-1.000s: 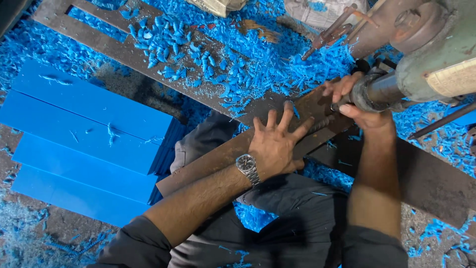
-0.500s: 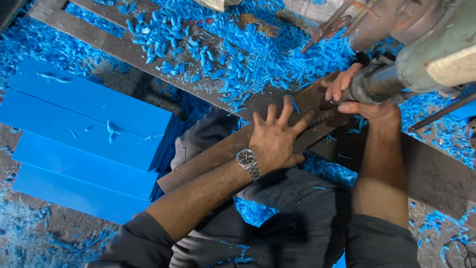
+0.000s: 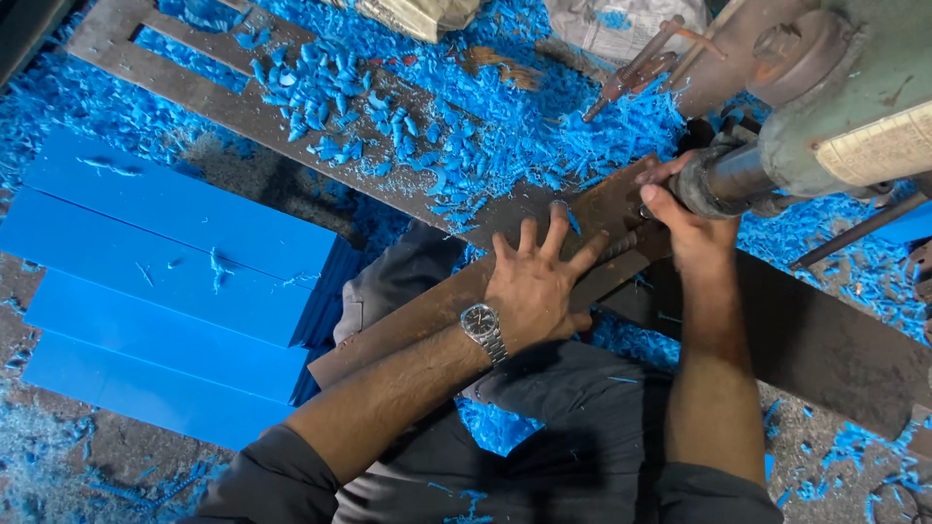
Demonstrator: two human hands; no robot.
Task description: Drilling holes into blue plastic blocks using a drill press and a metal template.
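My left hand (image 3: 536,279), with a wristwatch (image 3: 482,326) on the wrist, lies flat with fingers spread on a long rusty brown metal bar (image 3: 408,315) that runs diagonally across my lap. My right hand (image 3: 684,218) grips the dark cylindrical spindle (image 3: 718,180) of a grey-green machine (image 3: 845,87) at the upper right, right above the bar's far end. What sits under the spindle tip is hidden by my fingers.
Several long blue plastic slabs (image 3: 165,281) lie stacked on the floor at the left. Blue shavings (image 3: 466,116) cover the ground and a flat metal frame (image 3: 243,107) at the top. A dark steel plate (image 3: 806,340) extends right. A rusty lever (image 3: 641,63) sticks out near the machine.
The view shifted slightly. My left hand stays spread on the bar, and my right hand keeps its grip at the spindle with little movement.
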